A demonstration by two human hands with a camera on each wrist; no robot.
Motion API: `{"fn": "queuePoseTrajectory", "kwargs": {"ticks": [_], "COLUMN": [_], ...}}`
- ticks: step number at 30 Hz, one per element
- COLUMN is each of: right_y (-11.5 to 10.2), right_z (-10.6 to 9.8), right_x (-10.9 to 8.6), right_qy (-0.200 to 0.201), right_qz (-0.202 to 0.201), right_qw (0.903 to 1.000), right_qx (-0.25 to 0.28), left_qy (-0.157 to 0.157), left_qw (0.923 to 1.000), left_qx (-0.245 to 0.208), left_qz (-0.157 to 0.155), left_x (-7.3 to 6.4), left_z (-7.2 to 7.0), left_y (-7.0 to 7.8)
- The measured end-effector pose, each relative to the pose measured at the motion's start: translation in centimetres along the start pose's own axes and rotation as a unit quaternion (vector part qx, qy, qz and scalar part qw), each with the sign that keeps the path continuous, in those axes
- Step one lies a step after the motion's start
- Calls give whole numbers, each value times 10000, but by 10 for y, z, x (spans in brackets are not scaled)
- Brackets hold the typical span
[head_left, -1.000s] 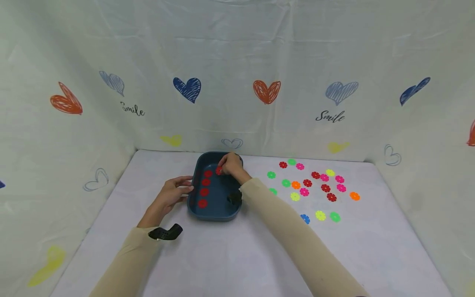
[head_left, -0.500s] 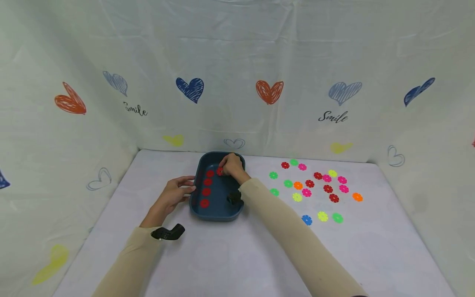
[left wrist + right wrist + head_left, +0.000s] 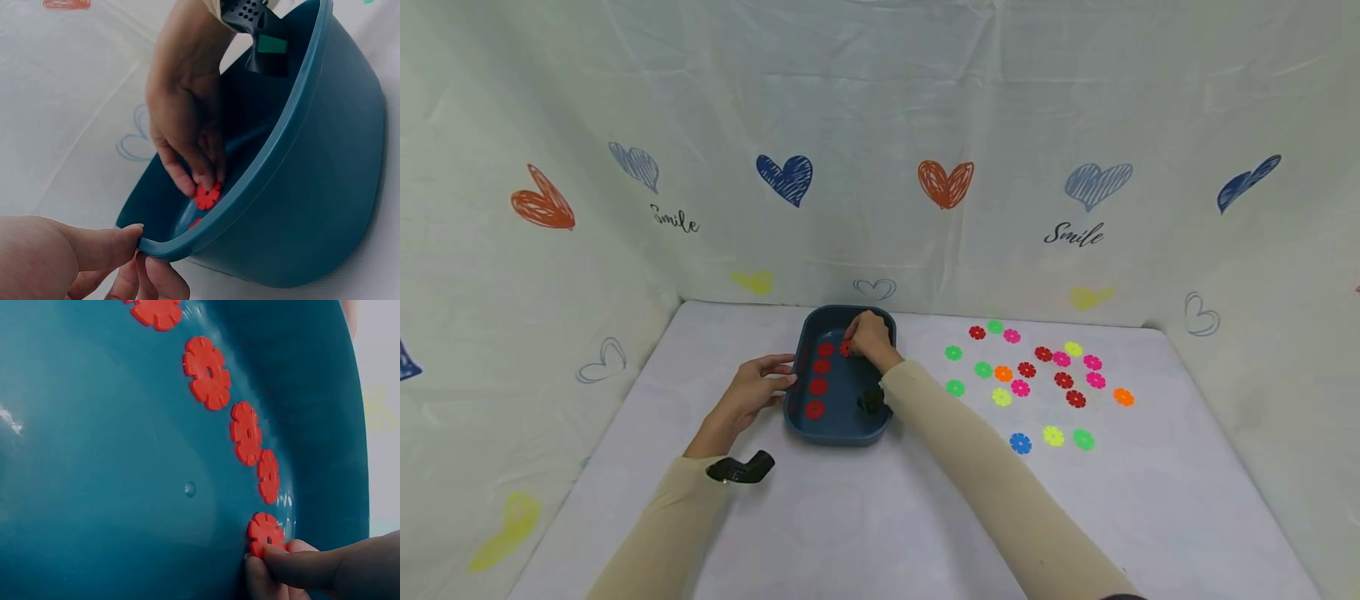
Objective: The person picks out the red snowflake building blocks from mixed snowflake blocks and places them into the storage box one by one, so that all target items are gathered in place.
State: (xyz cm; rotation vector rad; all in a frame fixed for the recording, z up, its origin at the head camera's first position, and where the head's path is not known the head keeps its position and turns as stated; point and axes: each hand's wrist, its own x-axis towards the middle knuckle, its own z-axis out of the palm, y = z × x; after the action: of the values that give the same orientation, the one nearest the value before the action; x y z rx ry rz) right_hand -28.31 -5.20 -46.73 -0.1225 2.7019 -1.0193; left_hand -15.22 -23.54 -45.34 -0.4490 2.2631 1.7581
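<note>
A dark blue plastic tub (image 3: 842,435) stands at the back of the white table. My left hand (image 3: 749,393) pinches its left rim, the thumb on top and the fingers below, as the left wrist view shows. Inside the tub, toward its far end, my right hand (image 3: 870,335) pinches a red notched disc (image 3: 264,530) between thumb and fingers, low by the tub floor. Along the tub's left side lies a row of several more red notched discs (image 3: 817,387), flat on the floor. The right fingertips are partly hidden in the head view.
Several loose notched discs lie on the right of the table: dark red (image 3: 1063,380), green (image 3: 983,369), pink (image 3: 1020,387), orange (image 3: 1123,397), yellow (image 3: 1053,436) and a blue disc (image 3: 1020,442). A white curtain (image 3: 880,233) with printed hearts hangs behind the table.
The head view has shifted slightly, so everything sits a little further right in it. Both hands stay almost in place, the right one still at the tub's far end with its red disc.
</note>
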Motion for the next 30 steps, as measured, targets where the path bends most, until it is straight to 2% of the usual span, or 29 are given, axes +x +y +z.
{"fn": "queuePoseTrajectory", "kwargs": {"ticks": [10, 14, 19, 24, 30], "right_y": [7, 5, 1, -1, 9], "right_z": [-12, -17, -26, -41, -61], "right_x": [-11, -16, -25, -37, -48], "right_qy": [239, 204, 229, 205, 227], "right_qz": [-69, -289, -746, -934, -1070], "right_qw": [9996, 9993, 9967, 9954, 9934], "right_qx": [-117, -121, -237, -11, 346], "left_qy": [-59, -72, -91, -110, -118], "left_qw": [9999, 9999, 9999, 9997, 9995], "left_qx": [66, 81, 130, 187, 265], "left_qz": [72, 61, 52, 73, 79], "left_x": [0, -1, -2, -3, -1], "left_z": [7, 8, 7, 2, -2], "left_y": [4, 4, 5, 4, 2]}}
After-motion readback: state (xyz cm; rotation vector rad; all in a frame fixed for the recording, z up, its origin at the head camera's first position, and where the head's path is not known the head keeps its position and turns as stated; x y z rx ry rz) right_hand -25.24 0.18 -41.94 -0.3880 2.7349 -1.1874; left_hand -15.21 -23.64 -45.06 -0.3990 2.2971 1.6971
